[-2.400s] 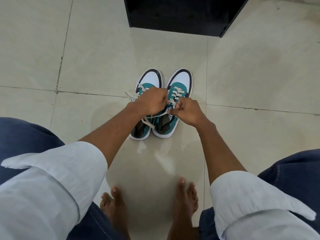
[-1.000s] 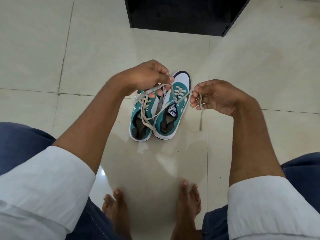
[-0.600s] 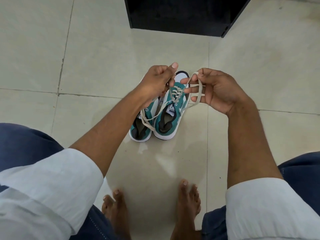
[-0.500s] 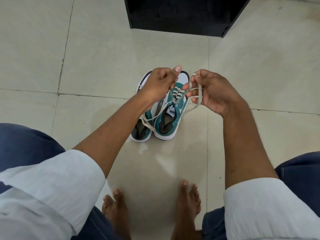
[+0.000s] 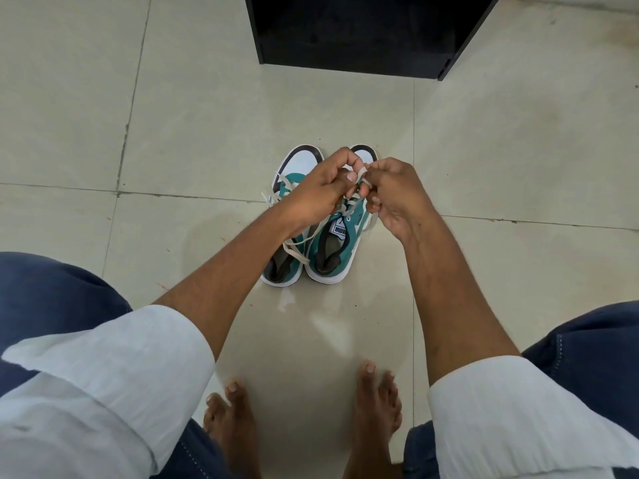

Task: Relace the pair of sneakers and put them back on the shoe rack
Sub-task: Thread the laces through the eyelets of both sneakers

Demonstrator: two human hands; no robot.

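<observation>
Two teal and white sneakers stand side by side on the tiled floor, toes pointing away from me. Over the right sneaker [image 5: 333, 250], my left hand [image 5: 320, 193] and my right hand [image 5: 392, 193] meet, fingertips touching, both pinching its cream lace [image 5: 361, 172]. The lace runs from the fingers down to the eyelets. My left forearm covers part of the left sneaker [image 5: 281, 262], whose own lace [image 5: 294, 250] lies loose across its opening.
A black shoe rack [image 5: 363, 32] stands on the floor beyond the sneakers. My bare feet [image 5: 304, 420] are planted just behind them, with my knees in blue trousers at both sides. Pale floor tiles [image 5: 138, 115] surround the pair.
My hands were apart, pulling the two lace ends outward and up. They have come together over the right sneaker's toe end and now pinch the lace between them.
</observation>
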